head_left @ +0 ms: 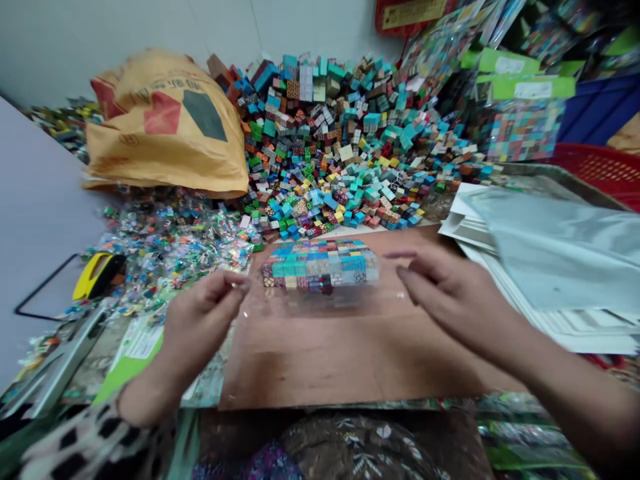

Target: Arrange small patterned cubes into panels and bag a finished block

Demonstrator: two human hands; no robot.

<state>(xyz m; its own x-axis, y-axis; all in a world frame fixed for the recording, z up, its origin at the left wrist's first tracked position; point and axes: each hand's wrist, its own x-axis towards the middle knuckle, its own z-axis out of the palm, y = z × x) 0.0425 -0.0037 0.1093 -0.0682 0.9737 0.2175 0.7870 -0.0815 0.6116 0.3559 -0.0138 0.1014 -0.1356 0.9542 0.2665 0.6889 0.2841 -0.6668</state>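
Observation:
A block of small cubes in teal, blue, brown and grey prints [320, 267] lies packed together on the brown board. Clear plastic film [300, 305], apparently a bag, surrounds it and stretches out toward me. My left hand [203, 320] is at the left end of the film, thumb and fingers pinched together at its edge. To the right of the cubes, my right hand [440, 283] hovers with its index finger stretched out and thumb apart, slightly blurred. Nothing shows between those fingers.
Loose cubes [330, 153] are heaped behind the brown board [350, 360]. A yellow sack [165, 133] and small wrapped pieces [170, 240] lie left, near a yellow-and-black tool [97, 277]. White sheets [500, 267] and clear bags [565, 240] are stacked right, before a red basket [600, 173].

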